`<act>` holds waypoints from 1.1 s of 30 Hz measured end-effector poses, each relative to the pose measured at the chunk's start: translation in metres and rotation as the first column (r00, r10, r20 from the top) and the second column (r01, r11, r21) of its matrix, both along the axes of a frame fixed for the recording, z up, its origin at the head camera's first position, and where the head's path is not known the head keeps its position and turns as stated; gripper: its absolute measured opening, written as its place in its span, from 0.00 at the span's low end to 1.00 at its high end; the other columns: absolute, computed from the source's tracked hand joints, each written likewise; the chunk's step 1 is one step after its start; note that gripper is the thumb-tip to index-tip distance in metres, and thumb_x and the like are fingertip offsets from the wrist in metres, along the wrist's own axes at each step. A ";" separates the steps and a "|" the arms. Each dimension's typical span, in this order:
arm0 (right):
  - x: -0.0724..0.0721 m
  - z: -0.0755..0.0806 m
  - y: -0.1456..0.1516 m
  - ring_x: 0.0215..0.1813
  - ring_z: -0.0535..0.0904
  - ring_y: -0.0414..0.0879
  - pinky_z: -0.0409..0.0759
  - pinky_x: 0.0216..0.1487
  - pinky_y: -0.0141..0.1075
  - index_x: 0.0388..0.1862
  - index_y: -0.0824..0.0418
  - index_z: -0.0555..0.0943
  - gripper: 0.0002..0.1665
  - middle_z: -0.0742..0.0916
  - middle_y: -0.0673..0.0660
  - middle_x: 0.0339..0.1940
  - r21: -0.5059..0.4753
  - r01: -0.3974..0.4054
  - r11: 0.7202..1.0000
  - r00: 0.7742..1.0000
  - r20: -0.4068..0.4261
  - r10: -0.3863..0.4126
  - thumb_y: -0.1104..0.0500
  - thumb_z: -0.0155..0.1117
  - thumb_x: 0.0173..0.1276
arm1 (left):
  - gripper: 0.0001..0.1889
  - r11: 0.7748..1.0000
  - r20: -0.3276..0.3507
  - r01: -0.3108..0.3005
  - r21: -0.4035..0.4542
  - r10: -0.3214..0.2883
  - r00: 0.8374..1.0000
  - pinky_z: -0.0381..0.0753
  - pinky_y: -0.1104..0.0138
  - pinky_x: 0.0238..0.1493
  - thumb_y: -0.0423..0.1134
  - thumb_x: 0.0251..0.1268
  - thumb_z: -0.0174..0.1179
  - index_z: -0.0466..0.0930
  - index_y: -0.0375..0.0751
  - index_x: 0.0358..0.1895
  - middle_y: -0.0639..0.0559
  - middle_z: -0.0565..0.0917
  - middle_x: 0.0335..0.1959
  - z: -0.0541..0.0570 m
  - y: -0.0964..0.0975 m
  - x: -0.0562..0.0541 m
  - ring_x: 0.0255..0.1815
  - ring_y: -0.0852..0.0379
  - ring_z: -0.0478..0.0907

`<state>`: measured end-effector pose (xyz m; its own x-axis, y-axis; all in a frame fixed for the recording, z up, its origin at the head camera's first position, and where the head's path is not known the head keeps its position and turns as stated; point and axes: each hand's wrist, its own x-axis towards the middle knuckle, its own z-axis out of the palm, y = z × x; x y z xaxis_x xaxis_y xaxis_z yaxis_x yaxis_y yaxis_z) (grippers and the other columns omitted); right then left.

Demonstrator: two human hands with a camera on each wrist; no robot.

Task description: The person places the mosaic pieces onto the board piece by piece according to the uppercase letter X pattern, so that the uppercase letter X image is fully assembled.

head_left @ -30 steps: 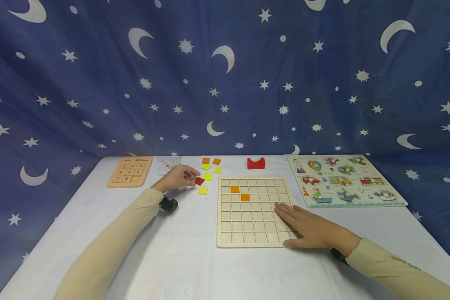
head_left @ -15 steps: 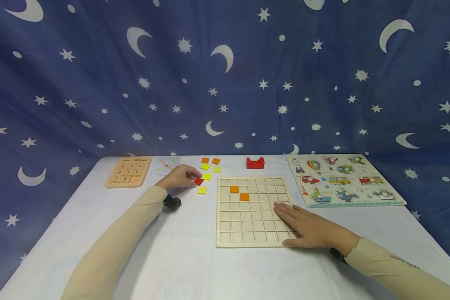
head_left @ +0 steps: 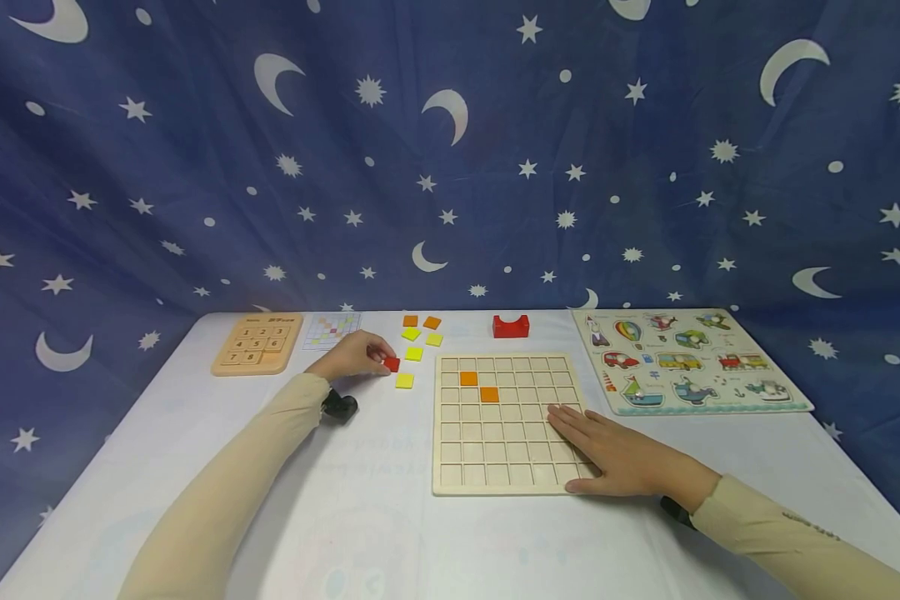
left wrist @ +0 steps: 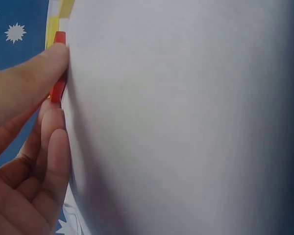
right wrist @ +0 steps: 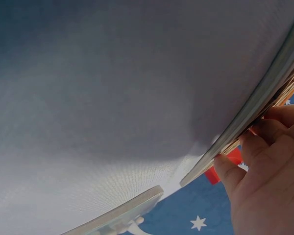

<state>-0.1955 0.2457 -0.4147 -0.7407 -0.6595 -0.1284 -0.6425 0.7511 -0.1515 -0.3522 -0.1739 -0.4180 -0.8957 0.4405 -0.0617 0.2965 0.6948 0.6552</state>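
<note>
My left hand pinches a red square tile near the tabletop. In the left wrist view the thumb lies across the red tile, and part of the index finger is hidden. Yellow tiles lie just to the right of that hand. My right hand rests with straight fingers on the right side of a wooden grid board. Two orange tiles sit in cells at the board's upper left. The right wrist view shows the fingers along the board's edge.
Several loose orange tiles and yellow ones lie behind. A number puzzle and a pattern card are at the back left. A red arch block stands at the back, and a picture puzzle board lies on the right.
My left hand has closed its fingertips on the red tile and drawn it slightly left, away from the yellow tiles. The right hand has stayed on the board.
</note>
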 end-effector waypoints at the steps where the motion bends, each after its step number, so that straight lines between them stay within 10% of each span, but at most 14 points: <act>1: 0.000 0.000 0.000 0.76 0.54 0.53 0.58 0.72 0.52 0.76 0.59 0.51 0.54 0.56 0.56 0.77 0.000 0.001 1.000 1.000 -0.001 -0.001 0.27 0.48 0.62 | 0.13 1.000 0.001 -0.001 -0.001 0.001 1.000 0.72 0.71 0.36 0.31 0.50 0.68 0.84 0.33 0.41 0.45 0.84 0.34 -0.001 -0.002 -0.001 0.31 0.60 0.73; 13: 0.000 0.000 0.000 0.76 0.55 0.53 0.59 0.71 0.52 0.76 0.58 0.50 0.55 0.56 0.56 0.77 0.003 -0.002 1.000 1.000 -0.011 0.002 0.26 0.47 0.61 | 0.14 0.995 -0.013 0.067 0.074 -0.066 0.998 0.72 0.70 0.33 0.38 0.47 0.72 0.84 0.37 0.39 0.51 0.79 0.27 -0.001 -0.017 0.004 0.29 0.59 0.71; 33: 0.001 0.000 -0.001 0.76 0.54 0.53 0.59 0.71 0.52 0.76 0.59 0.51 0.55 0.56 0.57 0.77 0.002 -0.002 1.000 1.000 -0.015 0.002 0.26 0.48 0.61 | 0.14 0.999 0.009 -0.029 0.031 0.028 1.000 0.72 0.70 0.36 0.30 0.50 0.68 0.83 0.31 0.42 0.48 0.80 0.29 -0.003 -0.013 0.005 0.30 0.60 0.70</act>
<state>-0.1950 0.2449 -0.4150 -0.7412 -0.6608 -0.1182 -0.6463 0.7500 -0.1406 -0.3471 -0.1864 -0.4209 -0.9074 0.4166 -0.0556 0.2715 0.6820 0.6791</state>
